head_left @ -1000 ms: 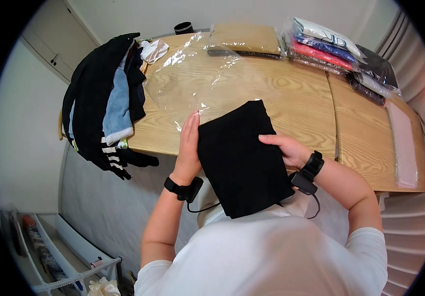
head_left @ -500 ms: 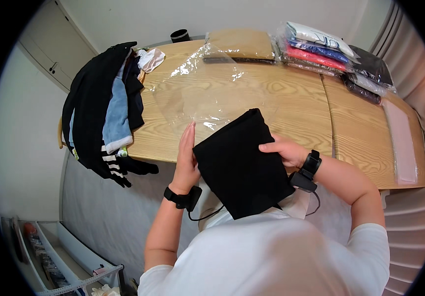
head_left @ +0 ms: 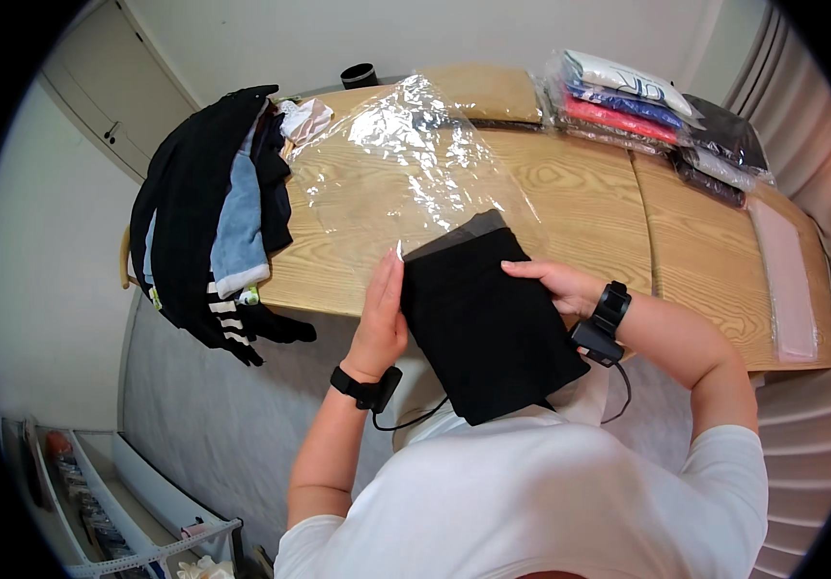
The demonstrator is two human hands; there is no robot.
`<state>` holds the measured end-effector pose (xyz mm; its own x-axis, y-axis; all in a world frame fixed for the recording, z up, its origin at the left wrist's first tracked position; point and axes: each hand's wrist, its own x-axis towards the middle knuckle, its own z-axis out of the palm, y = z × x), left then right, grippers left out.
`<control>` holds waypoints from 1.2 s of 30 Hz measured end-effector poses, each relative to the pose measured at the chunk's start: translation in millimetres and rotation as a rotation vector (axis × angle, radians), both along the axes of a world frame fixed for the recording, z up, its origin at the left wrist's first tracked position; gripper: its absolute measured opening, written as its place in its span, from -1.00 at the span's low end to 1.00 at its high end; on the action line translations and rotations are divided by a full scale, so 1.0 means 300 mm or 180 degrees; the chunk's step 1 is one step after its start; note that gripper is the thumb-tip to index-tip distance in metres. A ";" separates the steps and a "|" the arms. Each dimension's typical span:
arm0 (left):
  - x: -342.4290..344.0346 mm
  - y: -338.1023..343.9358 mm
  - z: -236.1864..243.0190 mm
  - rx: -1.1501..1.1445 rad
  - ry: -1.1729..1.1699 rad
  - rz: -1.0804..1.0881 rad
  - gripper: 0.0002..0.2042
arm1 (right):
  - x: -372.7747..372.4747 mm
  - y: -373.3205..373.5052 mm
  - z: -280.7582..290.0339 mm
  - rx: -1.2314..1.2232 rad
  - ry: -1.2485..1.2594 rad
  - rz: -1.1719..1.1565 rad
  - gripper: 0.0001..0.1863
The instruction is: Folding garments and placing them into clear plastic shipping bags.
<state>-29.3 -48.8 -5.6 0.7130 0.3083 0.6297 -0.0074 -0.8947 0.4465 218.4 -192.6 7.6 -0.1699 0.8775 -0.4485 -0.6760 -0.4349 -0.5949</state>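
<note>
A folded black garment (head_left: 493, 333) lies tilted over my lap at the table's near edge. My right hand (head_left: 565, 288) grips its right side, thumb on top and the other fingers underneath. The garment's far end is inside the mouth of a clear plastic bag (head_left: 387, 183), which stretches away over the table and shows the cloth greyish through the film. My left hand (head_left: 384, 314) is along the garment's left side. Its fingers are straight and pressed together at the bag's near corner; its thumb is hidden. Each wrist wears a black strapped device with a cable.
A heap of clothes (head_left: 189, 212), black and light blue, hangs over the table's left end. Bagged folded garments (head_left: 618, 116) are stacked at the far right, beside a tan package (head_left: 488, 92). A pink package (head_left: 784, 280) lies at the right edge. A black cup (head_left: 359, 75) stands behind.
The garment's far end has moved under the bag's film. The bag has lifted and wrinkled, with brighter glare. My left hand has shifted slightly right, along the bag's edge.
</note>
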 end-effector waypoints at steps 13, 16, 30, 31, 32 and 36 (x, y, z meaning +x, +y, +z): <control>-0.030 -0.048 0.054 0.0258 0.0266 -0.0425 -0.30 | 0.009 0.051 0.056 -0.0097 0.0290 -0.0402 -0.64; -0.046 -0.065 0.071 0.0212 0.0232 -0.0570 -0.30 | 0.015 0.067 0.041 0.0046 0.0099 -0.0406 -0.63; -0.041 -0.055 0.137 0.0200 0.0137 -0.0807 -0.47 | -0.148 0.015 0.036 0.0936 -0.0652 -0.1320 -0.63; -0.031 -0.058 0.136 0.0127 0.0234 -0.0918 -0.48 | -0.158 0.015 0.025 0.0939 -0.0657 -0.1338 -0.63; -0.021 -0.060 0.147 0.0168 0.0250 -0.0978 -0.50 | -0.164 0.014 0.020 0.1160 -0.1061 -0.1716 -0.63; -0.018 -0.061 0.175 0.0276 0.0482 -0.1337 -0.54 | -0.085 0.002 0.014 0.1127 -0.0856 -0.1522 -0.60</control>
<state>-34.9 -66.9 47.0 0.8511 -0.0764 0.5194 -0.3180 -0.8622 0.3942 192.9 -192.1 11.7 0.3536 0.9310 -0.0910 -0.5540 0.1300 -0.8223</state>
